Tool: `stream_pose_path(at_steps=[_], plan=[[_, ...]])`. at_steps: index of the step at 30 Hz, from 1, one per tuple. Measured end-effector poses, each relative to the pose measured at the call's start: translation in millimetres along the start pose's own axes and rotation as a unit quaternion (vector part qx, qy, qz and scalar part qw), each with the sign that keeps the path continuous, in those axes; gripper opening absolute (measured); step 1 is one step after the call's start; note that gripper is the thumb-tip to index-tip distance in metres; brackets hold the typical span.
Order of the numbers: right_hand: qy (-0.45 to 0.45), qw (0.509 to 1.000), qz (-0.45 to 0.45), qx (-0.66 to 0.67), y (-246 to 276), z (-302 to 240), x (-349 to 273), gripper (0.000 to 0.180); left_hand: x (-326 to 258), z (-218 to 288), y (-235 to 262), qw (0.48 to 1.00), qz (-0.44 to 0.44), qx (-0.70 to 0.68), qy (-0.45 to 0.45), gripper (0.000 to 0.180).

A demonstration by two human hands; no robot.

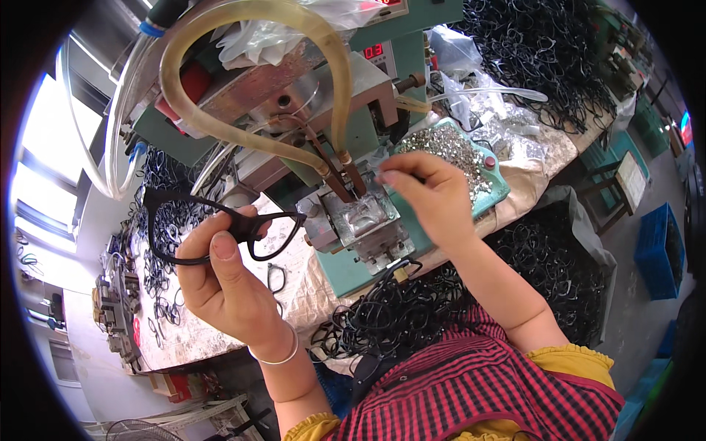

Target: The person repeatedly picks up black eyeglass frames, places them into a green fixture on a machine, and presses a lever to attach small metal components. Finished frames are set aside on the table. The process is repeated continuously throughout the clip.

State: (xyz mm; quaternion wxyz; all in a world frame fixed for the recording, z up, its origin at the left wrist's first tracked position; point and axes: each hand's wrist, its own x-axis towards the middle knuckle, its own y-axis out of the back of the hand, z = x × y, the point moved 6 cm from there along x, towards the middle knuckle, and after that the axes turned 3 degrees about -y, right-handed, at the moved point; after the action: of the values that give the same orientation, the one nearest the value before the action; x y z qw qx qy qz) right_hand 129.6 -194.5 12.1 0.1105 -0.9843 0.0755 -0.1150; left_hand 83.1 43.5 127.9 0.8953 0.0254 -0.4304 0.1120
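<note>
A black eyeglass frame (241, 225) is pinched between the thumb and fingers of my left hand (229, 288), raised to the left of a bench machine. My right hand (435, 197) is closed in a pinch beside the machine's metal fixture (362, 220). Whatever its fingertips hold, if anything, is too small to make out. Two brown metal prongs (344, 185), fed by a yellowish hose (170, 81), come down onto the fixture. Just beyond my right hand, a green tray (494, 192) carries many tiny shiny metal parts.
Dark eyeglass frames pile up along the bench front (397, 309), with another heap (529, 51) at the far right. More frames lie scattered over the bench's left side (198, 334). Clear plastic bags (507, 117) sit behind the tray. A blue crate (658, 250) stands on the floor at right.
</note>
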Motion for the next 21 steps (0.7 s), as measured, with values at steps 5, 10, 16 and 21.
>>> stream_pose_path(at_steps=[5, 10, 16, 21], plan=[[0.056, 0.998, -0.037, 0.005, -27, -5, -11, 0.038, -17, 12, 7, 0.997, -0.026, -0.056, -0.048, 0.019], [-0.009, 0.991, -0.060, 0.121, -35, -3, -18, 0.050, -2, -5, 5, 1.000, 0.008, -0.023, -0.014, 0.020], [0.004, 0.996, -0.072, 0.049, -38, -34, -31, 0.053, -12, 0, 4, 0.996, 0.000, -0.050, -0.071, 0.015], [0.092, 0.970, -0.051, -0.219, 6, -45, -15, 0.052, -62, 7, -53, 0.942, -0.283, 0.099, -0.149, 0.023]])
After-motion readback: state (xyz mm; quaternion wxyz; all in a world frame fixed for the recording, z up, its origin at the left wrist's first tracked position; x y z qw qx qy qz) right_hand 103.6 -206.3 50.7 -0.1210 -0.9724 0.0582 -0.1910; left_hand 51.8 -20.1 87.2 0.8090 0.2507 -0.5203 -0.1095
